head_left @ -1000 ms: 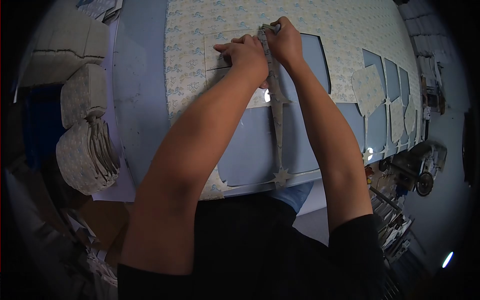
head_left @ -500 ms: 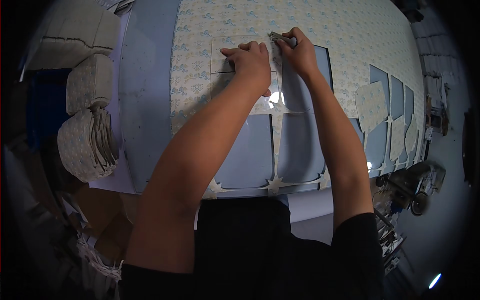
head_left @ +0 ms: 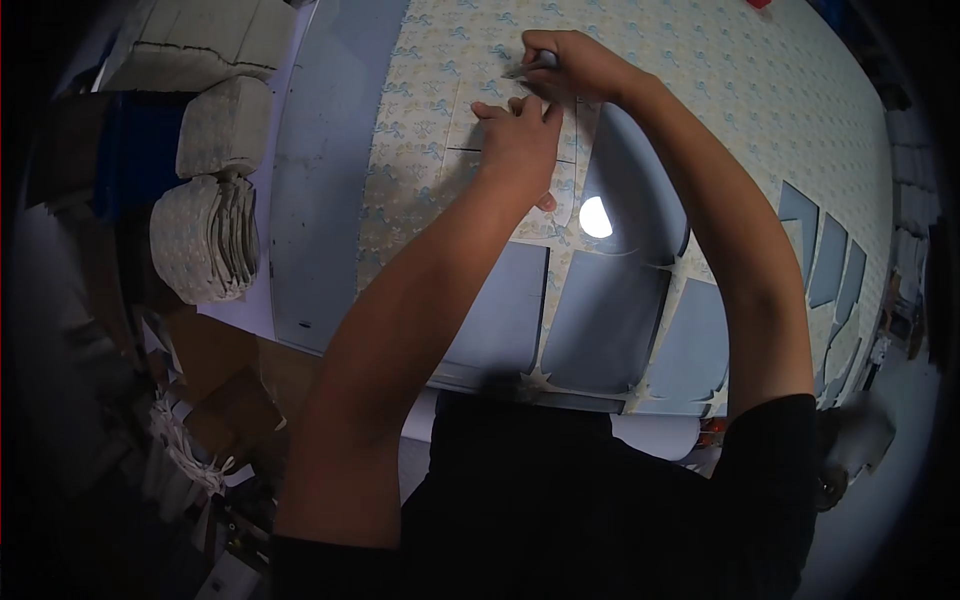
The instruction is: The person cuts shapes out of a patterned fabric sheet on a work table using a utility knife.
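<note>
My left hand [head_left: 520, 145] lies with fingers spread on a clear, straight-edged template [head_left: 466, 138] marked with a dark line. Under it is a cream sheet [head_left: 420, 110] printed with small blue and yellow motifs. My right hand [head_left: 588, 68] is closed around a grey utility knife [head_left: 535, 66], its tip at the sheet near the template's far edge. The two hands are close together, the right one just beyond the left fingertips. Cut-out openings [head_left: 608, 318] in the sheet show the grey tabletop near my body.
At the left stand stacks of cut printed pieces [head_left: 205, 240] and a thicker pale stack [head_left: 205, 45], with a blue bin [head_left: 150, 150] beside them. A bare grey strip [head_left: 325, 170] runs along the table's left side. More openings [head_left: 828, 260] are at the right.
My right hand has swung left with the knife, from the template's right side across its far edge. My left hand stays on the template. The whole view has shifted and turned slightly.
</note>
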Demonstrator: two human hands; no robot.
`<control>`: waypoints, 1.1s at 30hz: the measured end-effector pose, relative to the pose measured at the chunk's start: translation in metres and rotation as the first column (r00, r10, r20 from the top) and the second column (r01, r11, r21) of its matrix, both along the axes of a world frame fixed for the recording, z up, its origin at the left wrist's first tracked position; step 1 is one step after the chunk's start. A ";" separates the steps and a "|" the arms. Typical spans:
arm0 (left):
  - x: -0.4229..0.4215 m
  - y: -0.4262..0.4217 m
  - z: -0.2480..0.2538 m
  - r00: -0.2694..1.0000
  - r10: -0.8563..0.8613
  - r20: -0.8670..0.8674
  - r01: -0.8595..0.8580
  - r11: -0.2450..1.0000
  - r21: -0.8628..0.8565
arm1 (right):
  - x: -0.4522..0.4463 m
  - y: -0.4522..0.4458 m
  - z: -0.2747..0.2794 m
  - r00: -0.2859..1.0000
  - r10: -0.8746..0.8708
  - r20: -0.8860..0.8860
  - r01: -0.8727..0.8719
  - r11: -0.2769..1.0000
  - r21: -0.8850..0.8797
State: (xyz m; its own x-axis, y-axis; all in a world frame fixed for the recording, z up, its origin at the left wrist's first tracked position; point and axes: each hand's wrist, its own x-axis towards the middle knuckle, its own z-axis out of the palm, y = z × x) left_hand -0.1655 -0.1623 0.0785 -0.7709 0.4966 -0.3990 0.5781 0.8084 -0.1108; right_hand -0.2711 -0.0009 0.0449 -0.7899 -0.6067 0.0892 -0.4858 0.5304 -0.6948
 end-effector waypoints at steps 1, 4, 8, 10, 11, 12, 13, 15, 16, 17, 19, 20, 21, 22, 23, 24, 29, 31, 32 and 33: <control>-0.001 0.000 -0.002 1.000 0.014 -0.005 -0.014 1.000 -0.010 | -0.005 -0.016 0.001 1.000 0.014 -0.005 -0.014 1.000 -0.010; -0.002 -0.001 0.000 1.000 0.007 0.005 -0.007 1.000 0.023 | -0.014 -0.048 0.003 0.999 0.036 -0.036 -0.036 0.999 0.001; -0.001 -0.001 -0.005 0.999 0.044 0.013 -0.045 0.997 0.059 | -0.017 -0.057 -0.005 0.999 0.037 -0.028 -0.037 0.999 -0.026; 0.001 -0.003 -0.005 0.999 0.048 -0.014 -0.047 0.996 0.082 | -0.014 -0.057 -0.013 1.000 0.027 0.000 -0.027 0.997 -0.072; 0.002 -0.003 -0.005 0.998 0.055 -0.008 -0.054 0.995 0.088 | -0.012 -0.058 -0.017 1.000 -0.003 0.003 0.003 0.996 -0.093; 0.002 -0.004 -0.005 0.998 0.062 -0.004 -0.061 0.994 0.093 | -0.011 -0.058 -0.020 0.999 -0.034 0.005 0.034 0.993 -0.115; 0.003 -0.005 -0.005 0.998 0.064 -0.011 -0.063 0.994 0.091 | -0.011 -0.057 -0.022 1.000 -0.031 -0.002 0.031 0.993 -0.117; 0.004 -0.005 -0.002 0.995 0.095 0.026 -0.098 0.989 0.115 | -0.011 -0.055 -0.024 0.997 -0.041 0.067 0.053 0.981 -0.185; 0.005 -0.006 0.000 0.995 0.094 0.022 -0.096 0.988 0.117 | -0.006 -0.052 -0.026 0.997 -0.043 0.064 0.054 0.982 -0.183; 0.004 -0.007 0.002 0.991 0.109 0.080 -0.118 0.986 0.119 | 0.000 -0.049 -0.028 0.982 -0.145 0.123 0.171 0.956 -0.238; 0.007 -0.014 -0.005 0.983 0.123 0.136 -0.140 0.982 0.128 | 0.014 -0.037 -0.031 0.953 -0.242 0.183 0.286 0.917 -0.279; 0.013 -0.022 -0.019 0.983 0.156 0.097 -0.176 0.951 0.254 | 0.023 -0.026 -0.033 0.924 -0.350 0.154 0.382 0.870 -0.311; 0.016 -0.027 -0.029 0.979 0.191 0.065 -0.201 0.902 0.381 | 0.034 -0.013 -0.031 0.880 -0.457 0.126 0.471 0.813 -0.343; 0.016 -0.031 -0.027 0.980 0.185 0.069 -0.197 0.897 0.396 | 0.047 0.001 -0.026 0.878 -0.464 0.119 0.475 0.816 -0.329; 0.018 -0.036 -0.027 0.982 0.174 0.078 -0.191 0.890 0.414 | 0.064 0.015 -0.021 0.840 -0.492 0.228 0.542 0.757 -0.365; 0.020 -0.040 -0.027 0.982 0.163 0.090 -0.186 0.881 0.435 | 0.082 0.029 -0.015 0.792 -0.510 0.335 0.609 0.692 -0.387; 0.028 -0.036 -0.019 0.985 0.162 0.051 -0.169 0.915 0.365 | 0.157 0.073 0.009 0.868 -0.428 0.250 0.463 0.881 -0.099; 0.033 -0.036 -0.025 0.983 0.177 0.043 -0.180 0.901 0.394 | 0.180 0.069 0.019 0.935 -0.298 0.190 0.310 0.950 -0.037; 0.034 -0.037 -0.027 0.981 0.189 0.045 -0.192 0.899 0.393 | 0.187 0.061 0.027 0.951 -0.188 0.246 0.194 0.981 0.001; 0.036 -0.038 -0.026 0.978 0.205 0.035 -0.203 0.902 0.381 | 0.194 0.052 0.035 0.948 -0.077 0.309 0.070 0.997 0.032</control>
